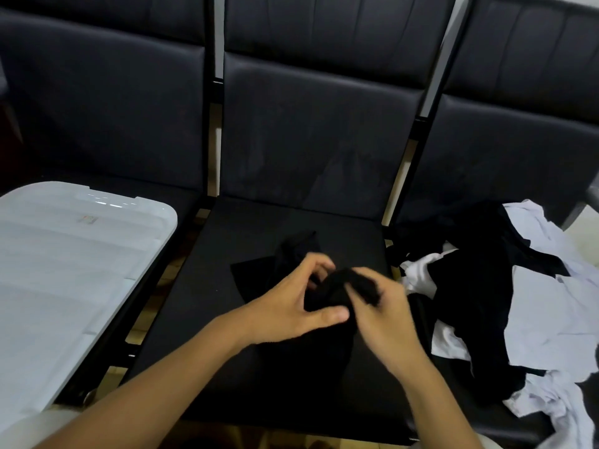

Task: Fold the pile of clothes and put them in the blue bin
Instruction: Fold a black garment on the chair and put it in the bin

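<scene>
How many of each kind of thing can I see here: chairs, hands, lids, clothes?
Black chairs: 3
Hands, left hand and right hand: 2
White lid: 1
Black garment held by both hands: 1
Pile of black and white clothes: 1, pieces uncountable
Total: 8

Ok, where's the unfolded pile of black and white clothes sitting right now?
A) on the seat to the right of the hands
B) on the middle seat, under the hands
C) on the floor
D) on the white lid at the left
A: the pile of black and white clothes lies on the right-hand seat, while both hands work a single black garment over the middle seat.
</scene>
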`<action>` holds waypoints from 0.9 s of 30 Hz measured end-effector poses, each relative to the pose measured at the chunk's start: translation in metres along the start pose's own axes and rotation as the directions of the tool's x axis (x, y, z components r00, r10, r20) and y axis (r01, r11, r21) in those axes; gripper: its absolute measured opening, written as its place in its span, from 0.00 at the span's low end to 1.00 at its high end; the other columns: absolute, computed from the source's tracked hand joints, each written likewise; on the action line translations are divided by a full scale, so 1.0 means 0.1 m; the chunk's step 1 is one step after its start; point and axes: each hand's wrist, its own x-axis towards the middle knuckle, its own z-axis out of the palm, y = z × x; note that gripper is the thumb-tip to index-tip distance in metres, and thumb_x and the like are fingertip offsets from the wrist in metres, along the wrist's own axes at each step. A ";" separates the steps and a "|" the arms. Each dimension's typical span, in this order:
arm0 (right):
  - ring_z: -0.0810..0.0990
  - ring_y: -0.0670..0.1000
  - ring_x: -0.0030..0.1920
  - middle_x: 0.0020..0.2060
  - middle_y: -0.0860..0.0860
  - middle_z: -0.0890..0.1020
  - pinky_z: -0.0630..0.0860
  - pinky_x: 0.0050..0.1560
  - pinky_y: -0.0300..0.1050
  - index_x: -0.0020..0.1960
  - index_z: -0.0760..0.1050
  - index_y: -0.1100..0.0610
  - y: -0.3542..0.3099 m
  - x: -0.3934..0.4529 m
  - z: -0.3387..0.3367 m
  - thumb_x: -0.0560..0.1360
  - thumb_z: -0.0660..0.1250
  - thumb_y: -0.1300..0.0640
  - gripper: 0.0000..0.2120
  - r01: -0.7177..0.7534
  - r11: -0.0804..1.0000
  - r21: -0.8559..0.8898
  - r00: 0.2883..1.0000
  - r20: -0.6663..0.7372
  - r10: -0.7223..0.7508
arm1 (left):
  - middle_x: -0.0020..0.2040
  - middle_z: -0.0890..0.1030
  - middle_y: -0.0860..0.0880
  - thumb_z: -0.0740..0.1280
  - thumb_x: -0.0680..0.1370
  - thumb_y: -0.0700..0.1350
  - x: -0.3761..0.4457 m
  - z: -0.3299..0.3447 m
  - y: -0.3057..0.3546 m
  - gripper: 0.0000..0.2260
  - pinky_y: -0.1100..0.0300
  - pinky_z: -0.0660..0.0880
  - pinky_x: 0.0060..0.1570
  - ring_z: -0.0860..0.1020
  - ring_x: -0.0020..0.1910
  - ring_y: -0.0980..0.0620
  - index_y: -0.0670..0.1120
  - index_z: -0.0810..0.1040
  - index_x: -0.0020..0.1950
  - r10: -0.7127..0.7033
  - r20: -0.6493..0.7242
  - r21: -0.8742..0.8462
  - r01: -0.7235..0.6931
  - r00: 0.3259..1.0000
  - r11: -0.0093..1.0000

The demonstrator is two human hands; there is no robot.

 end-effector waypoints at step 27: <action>0.69 0.36 0.69 0.67 0.37 0.74 0.64 0.65 0.26 0.72 0.68 0.44 0.04 -0.05 0.12 0.71 0.77 0.57 0.33 0.002 0.996 -0.093 0.967 0.252 0.022 | 0.51 0.81 0.49 0.61 0.82 0.36 -0.17 -0.45 0.54 0.06 0.56 0.77 0.57 0.80 0.53 0.53 0.43 0.77 0.53 0.102 -0.033 0.188 -0.094 0.994 0.978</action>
